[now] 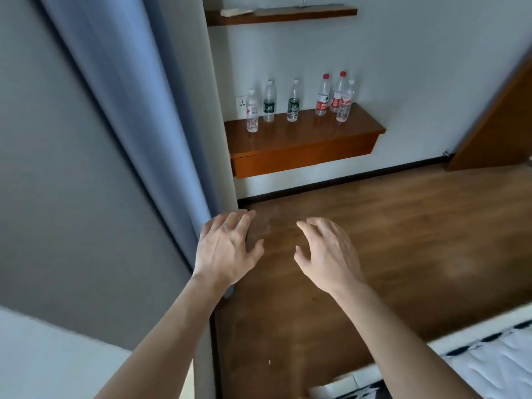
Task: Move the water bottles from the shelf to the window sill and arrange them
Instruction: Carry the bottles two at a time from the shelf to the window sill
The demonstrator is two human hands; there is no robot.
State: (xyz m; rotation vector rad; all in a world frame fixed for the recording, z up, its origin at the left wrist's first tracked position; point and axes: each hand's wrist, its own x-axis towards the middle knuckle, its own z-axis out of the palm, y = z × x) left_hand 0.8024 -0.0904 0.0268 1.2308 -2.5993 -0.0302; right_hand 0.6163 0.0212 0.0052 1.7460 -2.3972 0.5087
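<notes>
Several clear plastic water bottles stand upright on a low wooden wall shelf (302,139) ahead. At its left end is a white-capped bottle (252,112), then two with dark green labels (269,103) (293,103). At the right stand two red-capped, red-labelled bottles (323,96) (337,93) and a clear one (344,103) in front. My left hand (224,251) and right hand (328,254) are stretched out over the floor, well short of the shelf, fingers spread and loosely bent, holding nothing. The window sill is out of view.
A blue-grey curtain (129,110) hangs at the left beside my left hand. A higher wooden shelf (282,14) is on the wall above. A wooden door (498,119) stands at the right. Wood floor (403,240) lies ahead; a white bed edge (475,355) is bottom right.
</notes>
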